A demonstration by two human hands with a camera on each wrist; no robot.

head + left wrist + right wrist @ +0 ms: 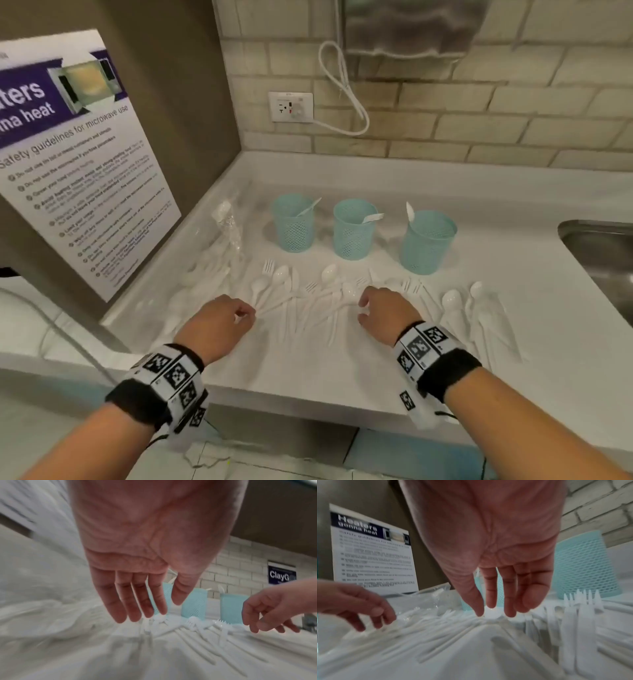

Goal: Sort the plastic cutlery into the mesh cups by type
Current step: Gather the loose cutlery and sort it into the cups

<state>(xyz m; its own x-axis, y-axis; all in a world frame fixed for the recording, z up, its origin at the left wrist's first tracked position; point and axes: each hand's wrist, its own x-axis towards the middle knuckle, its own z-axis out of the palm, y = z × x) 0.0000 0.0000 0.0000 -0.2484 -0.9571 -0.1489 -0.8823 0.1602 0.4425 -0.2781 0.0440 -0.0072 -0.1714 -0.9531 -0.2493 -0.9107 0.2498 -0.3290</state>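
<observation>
Three teal mesh cups stand in a row on the white counter (342, 370): the left cup (294, 224) with one white handle sticking out, the middle cup (354, 229) with a fork, the right cup (426, 243) with one white piece. In front of them lies loose white cutlery (308, 298): spoons, forks and knives. My left hand (246, 317) hovers over the left end of the pile, its fingers (145, 607) hanging relaxed and holding nothing. My right hand (363, 308) reaches down, its fingertips (510, 612) around a spoon bowl (492, 615), with no firm grip to be seen.
A clear plastic bag (227, 222) of cutlery lies at the left by the brown side wall with its poster (78, 164). A steel sink (599, 253) opens at the right. A socket (291, 107) and white cord are on the brick wall. More spoons (455, 301) lie right of my right hand.
</observation>
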